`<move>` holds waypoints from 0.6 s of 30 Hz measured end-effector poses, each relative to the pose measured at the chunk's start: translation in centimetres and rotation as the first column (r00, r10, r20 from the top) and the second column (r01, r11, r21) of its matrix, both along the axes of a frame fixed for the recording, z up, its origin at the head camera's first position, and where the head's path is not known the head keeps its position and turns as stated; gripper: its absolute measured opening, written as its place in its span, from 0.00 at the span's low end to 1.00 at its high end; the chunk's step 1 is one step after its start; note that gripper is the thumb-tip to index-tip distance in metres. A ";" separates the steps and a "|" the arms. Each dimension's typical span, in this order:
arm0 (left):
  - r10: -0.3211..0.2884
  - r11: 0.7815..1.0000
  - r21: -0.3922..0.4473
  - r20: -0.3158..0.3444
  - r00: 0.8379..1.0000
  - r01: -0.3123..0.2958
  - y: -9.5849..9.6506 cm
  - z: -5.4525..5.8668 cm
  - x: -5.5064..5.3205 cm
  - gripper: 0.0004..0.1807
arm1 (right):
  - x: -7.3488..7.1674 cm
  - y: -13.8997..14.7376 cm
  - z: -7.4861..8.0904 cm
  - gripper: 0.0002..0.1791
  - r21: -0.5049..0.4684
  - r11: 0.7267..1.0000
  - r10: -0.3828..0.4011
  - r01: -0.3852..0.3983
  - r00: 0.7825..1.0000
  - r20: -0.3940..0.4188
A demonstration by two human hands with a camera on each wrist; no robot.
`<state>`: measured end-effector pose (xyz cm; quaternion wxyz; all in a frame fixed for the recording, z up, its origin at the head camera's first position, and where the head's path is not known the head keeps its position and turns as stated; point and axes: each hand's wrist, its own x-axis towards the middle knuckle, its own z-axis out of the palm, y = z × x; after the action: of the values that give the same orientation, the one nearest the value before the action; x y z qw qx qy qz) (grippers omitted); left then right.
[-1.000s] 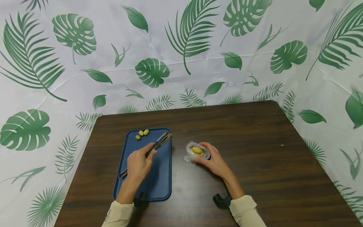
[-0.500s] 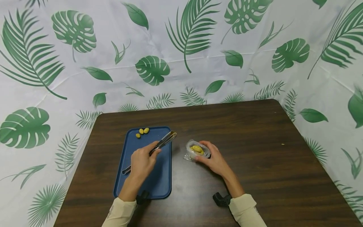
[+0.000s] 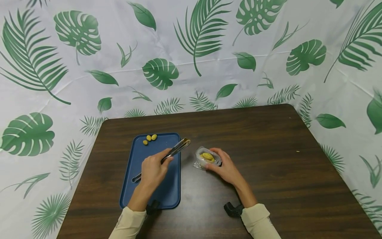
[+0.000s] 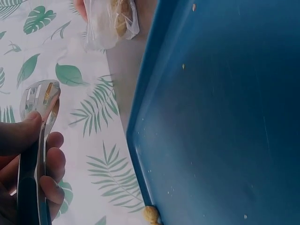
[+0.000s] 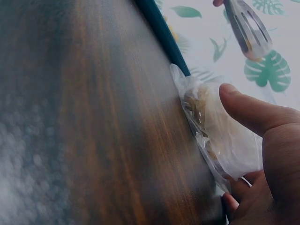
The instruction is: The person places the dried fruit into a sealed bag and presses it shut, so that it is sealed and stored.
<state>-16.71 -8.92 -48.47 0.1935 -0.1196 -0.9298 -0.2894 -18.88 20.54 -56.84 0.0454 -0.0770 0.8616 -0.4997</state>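
Note:
My left hand grips metal tongs over the blue tray. The slotted tong ends point right, past the tray's right rim. Through the slots in the left wrist view, a yellowish piece shows between the tong ends. Right of the tray, my right hand holds a small clear plastic container by its side, thumb on one wall, with thin clear plastic about it. Yellow oval pieces lie inside. The tong ends are apart from the container. Several fingers of my right hand are hidden behind it.
Small yellow oval pieces lie at the tray's far left corner. Pale crumbs dot the tray. A dark wood table carries everything, and a tiny yellow bit lies at its right. Leaf-printed cloth stands behind the table.
My left hand has moved right with the tongs, bringing their ends beyond the tray's rim and closer to the container. My right hand and the container have stayed in place.

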 end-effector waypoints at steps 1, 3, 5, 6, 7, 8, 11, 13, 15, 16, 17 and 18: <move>-0.005 1.000 0.001 0.003 1.000 0.004 0.1 0.0 0.0 0.17 | 0.0 0.0 0.0 0.38 -0.001 1.000 0.000 0.000 1.000 -0.001; -0.015 1.000 0.005 0.009 1.000 0.015 0.3 0.1 0.0 0.17 | 0.0 0.0 0.1 0.38 -0.007 1.000 0.000 0.000 1.000 0.002; -0.020 1.000 0.002 0.008 1.000 0.020 0.5 0.1 0.1 0.17 | 0.0 0.0 0.1 0.38 -0.006 1.000 0.003 -0.003 1.000 0.001; -0.023 1.000 0.000 0.004 1.000 0.023 0.6 0.1 0.0 0.17 | 0.0 0.0 0.0 0.38 -0.005 1.000 0.004 -0.004 1.000 -0.001; -0.028 1.000 -0.002 0.000 1.000 0.028 0.7 0.1 0.0 0.17 | 0.0 0.0 0.0 0.38 -0.003 1.000 0.005 -0.005 1.000 -0.003; -0.030 1.000 -0.005 -0.004 1.000 0.030 0.8 0.1 0.0 0.17 | 0.0 0.0 0.0 0.38 -0.005 1.000 0.005 -0.005 1.000 -0.003; -0.036 0.999 -0.010 -0.015 0.999 0.036 1.0 0.0 0.0 0.17 | 0.0 0.1 0.0 0.38 -0.005 1.000 0.006 -0.006 1.000 -0.004; -0.038 0.999 -0.011 -0.019 0.999 0.038 1.2 -0.1 0.1 0.17 | 0.0 0.1 0.0 0.38 -0.008 1.000 0.006 -0.006 1.000 -0.003; -0.037 0.999 -0.012 -0.024 0.999 0.036 1.4 -0.2 0.0 0.17 | 0.0 0.1 0.0 0.38 -0.006 1.000 0.008 -0.008 1.000 -0.004; -0.039 0.999 -0.011 -0.023 0.999 0.038 1.5 -0.2 0.0 0.16 | 0.0 0.1 0.0 0.39 -0.006 1.000 0.008 -0.008 1.000 -0.003; -0.041 0.999 -0.009 -0.018 0.999 0.041 1.6 -0.2 0.1 0.16 | 0.0 0.1 0.0 0.39 -0.005 1.000 0.009 -0.009 1.000 -0.004; -0.044 0.999 -0.012 -0.018 0.999 0.044 1.7 -0.2 0.1 0.16 | 0.0 0.1 0.0 0.39 -0.006 1.000 0.009 -0.010 1.000 -0.004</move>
<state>-16.65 -7.20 -48.67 0.1946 -0.1439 -0.9269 -0.2869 -18.91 20.65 -56.84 0.0456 -0.0823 0.8599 -0.5018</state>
